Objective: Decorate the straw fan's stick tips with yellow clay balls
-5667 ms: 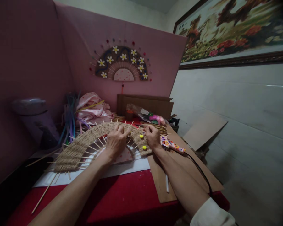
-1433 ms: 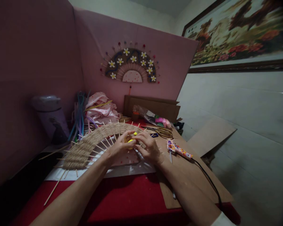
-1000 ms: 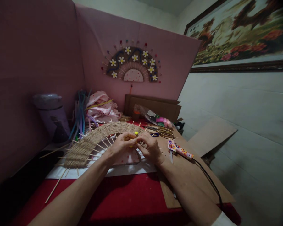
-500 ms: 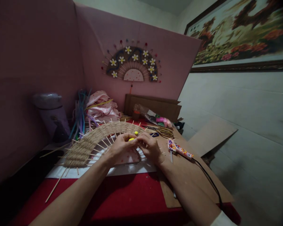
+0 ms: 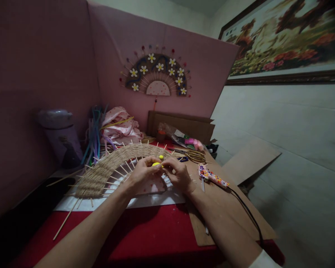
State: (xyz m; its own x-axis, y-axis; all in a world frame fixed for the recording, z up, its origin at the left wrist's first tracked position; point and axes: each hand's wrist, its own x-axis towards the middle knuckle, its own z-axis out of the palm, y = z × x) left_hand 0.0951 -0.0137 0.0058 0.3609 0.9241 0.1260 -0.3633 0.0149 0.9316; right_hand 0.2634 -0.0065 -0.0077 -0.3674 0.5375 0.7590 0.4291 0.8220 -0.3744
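Note:
Both my hands meet over the woven fan [image 5: 93, 180], a half-ring of twisted cord on thin wooden sticks. My left hand [image 5: 143, 173] pinches a small bright yellow piece of what looks like modelling clay [image 5: 155, 164]. Touching that same piece, my right hand [image 5: 178, 175] has its thumb and fingertips closed on its right side. A second, smaller yellow clay piece [image 5: 161, 157] shows just beyond the fingertips, over the fan's cord band. Below my hands is the fan's pink dotted centre [image 5: 152, 187], partly hidden by them.
A flower-patterned glue gun [image 5: 213, 176] with a black cord lies on brown board at right. Scissors [image 5: 195, 156] are behind it. Pipe cleaners [image 5: 95, 130], pink cloth [image 5: 121, 126] and a purple tumbler [image 5: 63, 143] stand back left. A finished flowered fan [image 5: 159, 76] hangs behind.
My fingers have shifted slightly around the yellow clay piece, which now shows a little more between them. The fan and the tools stay where they were.

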